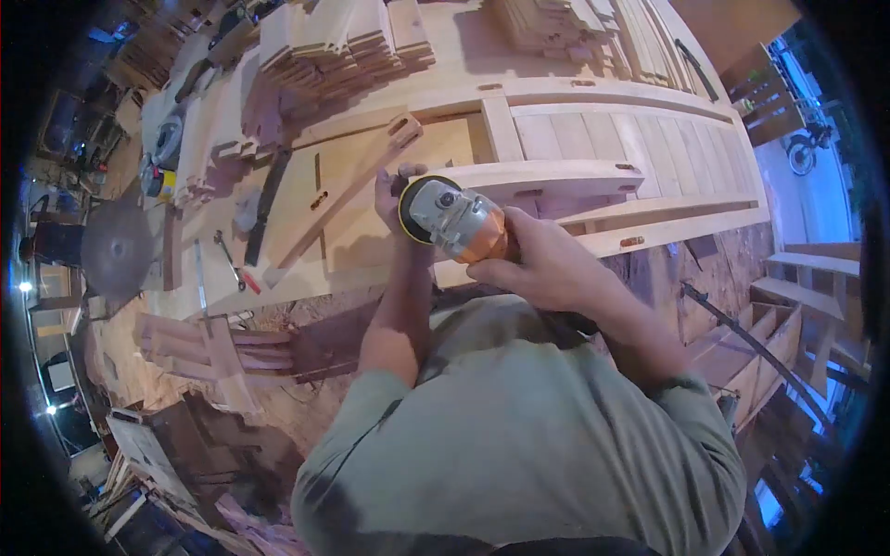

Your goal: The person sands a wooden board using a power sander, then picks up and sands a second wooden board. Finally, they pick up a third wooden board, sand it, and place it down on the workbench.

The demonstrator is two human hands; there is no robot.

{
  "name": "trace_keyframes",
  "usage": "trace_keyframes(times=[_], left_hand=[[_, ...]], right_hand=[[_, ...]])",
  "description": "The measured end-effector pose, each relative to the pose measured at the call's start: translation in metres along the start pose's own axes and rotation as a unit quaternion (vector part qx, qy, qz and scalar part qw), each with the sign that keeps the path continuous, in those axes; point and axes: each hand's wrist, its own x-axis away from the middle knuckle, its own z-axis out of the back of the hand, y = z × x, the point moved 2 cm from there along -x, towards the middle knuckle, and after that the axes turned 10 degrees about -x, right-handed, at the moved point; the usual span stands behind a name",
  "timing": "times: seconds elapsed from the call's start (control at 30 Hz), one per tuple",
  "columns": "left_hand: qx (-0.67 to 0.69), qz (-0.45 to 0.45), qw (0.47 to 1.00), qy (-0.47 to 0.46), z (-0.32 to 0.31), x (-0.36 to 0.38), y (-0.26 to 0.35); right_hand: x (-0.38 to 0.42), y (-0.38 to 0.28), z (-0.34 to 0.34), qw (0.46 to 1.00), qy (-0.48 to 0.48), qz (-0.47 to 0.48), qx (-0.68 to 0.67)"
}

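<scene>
My right hand (547, 259) is wrapped around the orange body of an angle grinder (464, 222) with a silver head. Its round, yellow-edged disc faces left. Just behind that disc, the curled fingers of my left hand (387, 196) close on the near end of a pale wooden rail (556, 174); the disc hides part of this grip. The rail, with a slot cut near its far end, lies across a slatted wooden panel frame (593, 139). Left of it, another slotted wooden piece (352, 190) rests slantwise on the bench.
Stacked boards (348, 42) stand at the back, with more planks (556, 32) beyond. A red-handled tool (248, 281) and a dark bar (269, 208) lie on the left of the bench. A round dark disc (118, 248) stands farther left. Timber frames (769, 334) are at the right.
</scene>
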Motion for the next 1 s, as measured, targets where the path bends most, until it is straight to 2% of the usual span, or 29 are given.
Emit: trace_keyframes(times=[0.07, 0.13, 0.2, 0.27, 0.3, 0.4, 0.47, 0.5, 0.63, 0.7, 0.73, 0.8, 0.83, 0.93, 0.97, 1.0], left_hand=[[-0.016, 0.010, 1.000, 0.018, -0.011, 0.005, 0.002], [-0.066, -0.184, 0.980, 0.024, -0.023, 0.010, 0.002], [-0.038, -0.150, 0.988, -0.002, -0.020, 0.012, 0.004], [0.070, 0.000, 0.988, 0.136, -0.015, 0.006, 0.001], [0.072, 0.016, 0.990, 0.124, -0.019, 0.006, -0.001], [0.079, 0.009, 0.994, 0.075, -0.016, 0.011, 0.001], [0.120, 0.020, 0.992, 0.038, -0.017, 0.009, 0.001], [0.117, 0.032, 0.992, 0.020, -0.018, 0.012, -0.002], [0.101, 0.047, 0.993, 0.034, -0.012, 0.007, -0.016], [0.082, 0.021, 0.993, 0.076, -0.016, 0.005, -0.019], [0.083, 0.022, 0.994, 0.071, -0.014, 0.003, -0.021], [0.096, 0.016, 0.995, 0.011, -0.003, -0.001, -0.022], [0.092, 0.017, 0.996, 0.009, 0.001, -0.004, -0.022], [0.115, 0.024, 0.992, 0.039, 0.013, -0.008, -0.009], [0.082, -0.010, 0.992, 0.092, 0.021, -0.011, 0.005], [0.051, -0.046, 0.986, 0.149, 0.031, -0.010, 0.022]], right_hand=[[0.004, 0.005, 0.001, 1.000, -0.001, -0.007, 0.024], [0.011, 0.022, 0.008, 0.999, 0.044, -0.004, -0.031], [0.018, 0.033, 0.023, 0.997, 0.061, -0.008, -0.051], [0.027, 0.045, 0.037, 0.993, 0.095, -0.019, -0.072], [0.032, 0.053, 0.045, 0.989, 0.119, -0.032, -0.078], [0.046, 0.086, 0.064, 0.976, 0.175, -0.060, -0.117], [0.056, 0.106, 0.082, 0.968, 0.195, -0.102, -0.117], [0.061, 0.112, 0.090, 0.955, 0.203, -0.151, -0.152], [0.074, 0.156, 0.123, 0.947, 0.255, -0.105, -0.163], [0.077, 0.189, 0.144, 0.930, 0.337, -0.080, -0.126], [0.079, 0.200, 0.156, 0.928, 0.341, -0.078, -0.126], [0.080, 0.217, 0.177, 0.912, 0.372, -0.104, -0.137], [0.082, 0.211, 0.187, 0.908, 0.350, -0.148, -0.175], [0.086, 0.254, 0.208, 0.876, 0.412, -0.171, -0.184], [0.092, 0.259, 0.210, 0.879, 0.407, -0.166, -0.185], [0.101, 0.263, 0.208, 0.856, 0.450, -0.154, -0.203]])
